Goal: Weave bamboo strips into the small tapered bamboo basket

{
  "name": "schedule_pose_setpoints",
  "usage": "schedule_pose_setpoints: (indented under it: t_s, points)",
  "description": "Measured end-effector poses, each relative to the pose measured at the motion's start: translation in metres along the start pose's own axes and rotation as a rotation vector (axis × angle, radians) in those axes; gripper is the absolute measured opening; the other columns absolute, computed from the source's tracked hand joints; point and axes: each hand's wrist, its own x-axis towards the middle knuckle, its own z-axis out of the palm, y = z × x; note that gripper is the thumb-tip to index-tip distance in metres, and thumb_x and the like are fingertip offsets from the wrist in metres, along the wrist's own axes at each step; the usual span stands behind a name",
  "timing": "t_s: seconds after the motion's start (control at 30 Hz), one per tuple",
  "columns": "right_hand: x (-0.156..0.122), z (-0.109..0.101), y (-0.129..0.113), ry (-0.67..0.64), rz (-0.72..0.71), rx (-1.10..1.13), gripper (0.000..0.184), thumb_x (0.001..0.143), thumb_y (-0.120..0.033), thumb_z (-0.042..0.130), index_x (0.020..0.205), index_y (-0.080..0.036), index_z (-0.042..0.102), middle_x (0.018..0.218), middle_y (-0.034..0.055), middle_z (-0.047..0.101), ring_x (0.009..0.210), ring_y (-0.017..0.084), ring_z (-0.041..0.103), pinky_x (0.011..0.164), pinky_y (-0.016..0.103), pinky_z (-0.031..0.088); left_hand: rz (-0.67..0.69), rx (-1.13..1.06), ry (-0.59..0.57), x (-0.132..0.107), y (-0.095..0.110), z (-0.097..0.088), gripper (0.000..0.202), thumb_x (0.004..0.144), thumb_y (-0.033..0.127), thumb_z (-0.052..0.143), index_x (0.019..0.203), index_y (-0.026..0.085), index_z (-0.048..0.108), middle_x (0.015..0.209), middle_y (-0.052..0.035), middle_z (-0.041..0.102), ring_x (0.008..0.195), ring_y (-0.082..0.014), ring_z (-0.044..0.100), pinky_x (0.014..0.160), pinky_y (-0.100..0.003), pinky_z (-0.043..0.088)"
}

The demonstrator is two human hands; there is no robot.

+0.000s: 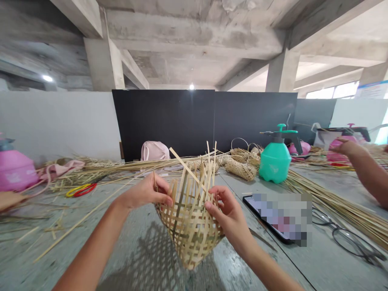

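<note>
A partly woven bamboo basket (pixel 194 230) stands tilted between my hands, its narrow end down over the table and its loose strips sticking up at the top. My left hand (pixel 156 190) pinches the rim at the left side, thumb and fingers closed on the weave. At the right rim, my right hand (pixel 222 206) grips the weave with the thumb in front, close to where several upright strips cross. The ends of the fingers behind the basket wall are hidden.
A phone (pixel 269 218) and eyeglasses (pixel 348 234) lie at right, by long bamboo strips (pixel 327 202). Behind stand a green spray bottle (pixel 275 159) and woven pieces (pixel 241 167). Scissors (pixel 81 190) and a pink spray bottle (pixel 16 171) are left. Another person's arm (pixel 366 169) reaches in at right.
</note>
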Motion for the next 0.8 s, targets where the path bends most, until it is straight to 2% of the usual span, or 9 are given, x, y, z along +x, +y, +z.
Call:
schedule_pose_setpoints:
  t_s: [0.1, 0.17, 0.27, 0.4, 0.5, 0.6, 0.7, 0.8]
  points:
    - [-0.004, 0.002, 0.000, -0.004, -0.114, -0.107, 0.020, 0.079, -0.030, 0.053, 0.098, -0.024, 0.048, 0.093, 0.0032, 0.056, 0.087, 0.020, 0.055, 0.073, 0.034, 0.046, -0.014, -0.032, -0.035, -0.002, 0.000, -0.004, 0.017, 0.060, 0.029, 0.073, 0.055, 0.014, 0.067, 0.049, 0.0010, 0.058, 0.046, -0.0089, 0.049, 0.045, -0.019, 0.036]
    - [-0.008, 0.003, 0.000, 0.012, -0.214, -0.178, 0.026, 0.079, -0.027, 0.051, 0.105, -0.024, 0.047, 0.109, 0.0063, 0.052, 0.103, 0.023, 0.050, 0.087, 0.041, 0.041, -0.018, -0.053, -0.051, -0.003, -0.001, -0.006, 0.015, 0.059, 0.028, 0.073, 0.056, 0.014, 0.068, 0.050, 0.0009, 0.059, 0.046, -0.0091, 0.051, 0.046, -0.019, 0.038]
    - [-0.011, 0.003, -0.001, 0.022, -0.243, -0.190, 0.038, 0.078, -0.025, 0.051, 0.115, -0.025, 0.041, 0.119, 0.0081, 0.046, 0.111, 0.024, 0.045, 0.093, 0.046, 0.035, -0.028, -0.076, -0.064, -0.003, -0.004, -0.007, 0.014, 0.059, 0.027, 0.073, 0.056, 0.015, 0.068, 0.050, 0.0008, 0.060, 0.046, -0.0096, 0.053, 0.046, -0.019, 0.041]
    - [-0.010, 0.001, 0.002, -0.048, -0.123, -0.111, 0.046, 0.077, -0.025, 0.056, 0.119, -0.027, 0.038, 0.109, 0.0068, 0.054, 0.100, 0.023, 0.052, 0.086, 0.043, 0.042, -0.031, -0.089, -0.063, -0.004, -0.006, -0.007, 0.014, 0.059, 0.028, 0.074, 0.057, 0.015, 0.068, 0.050, 0.0008, 0.061, 0.045, -0.0093, 0.053, 0.046, -0.018, 0.042]
    - [-0.007, 0.001, 0.003, -0.058, -0.120, -0.049, 0.048, 0.073, -0.027, 0.061, 0.116, -0.028, 0.040, 0.091, 0.0018, 0.055, 0.083, 0.020, 0.054, 0.077, 0.038, 0.045, -0.021, -0.084, -0.075, -0.004, -0.006, -0.008, 0.013, 0.058, 0.027, 0.074, 0.058, 0.015, 0.069, 0.052, 0.0002, 0.062, 0.048, -0.0098, 0.055, 0.048, -0.019, 0.043]
    - [-0.004, 0.003, -0.001, -0.070, -0.114, 0.040, 0.049, 0.071, -0.030, 0.065, 0.113, -0.029, 0.039, 0.077, -0.0032, 0.049, 0.072, 0.016, 0.052, 0.070, 0.033, 0.045, -0.004, -0.039, -0.070, -0.003, -0.005, -0.009, 0.012, 0.059, 0.027, 0.074, 0.060, 0.016, 0.070, 0.054, -0.0008, 0.063, 0.050, -0.0105, 0.056, 0.049, -0.019, 0.044]
    - [-0.002, 0.002, -0.006, -0.115, -0.047, 0.132, 0.045, 0.075, -0.033, 0.061, 0.112, -0.029, 0.037, 0.072, -0.0049, 0.045, 0.064, 0.013, 0.050, 0.060, 0.028, 0.043, 0.012, -0.003, -0.070, -0.004, -0.006, -0.010, 0.013, 0.060, 0.028, 0.073, 0.059, 0.016, 0.070, 0.052, -0.0010, 0.063, 0.050, -0.0105, 0.055, 0.048, -0.018, 0.043]
    - [0.002, -0.001, -0.007, -0.151, -0.017, 0.185, 0.040, 0.079, -0.035, 0.056, 0.112, -0.029, 0.035, 0.067, -0.0061, 0.044, 0.054, 0.010, 0.043, 0.048, 0.022, 0.037, 0.026, 0.006, -0.062, -0.005, -0.008, -0.012, 0.015, 0.060, 0.030, 0.074, 0.059, 0.016, 0.070, 0.052, -0.0010, 0.063, 0.050, -0.0105, 0.055, 0.048, -0.018, 0.043]
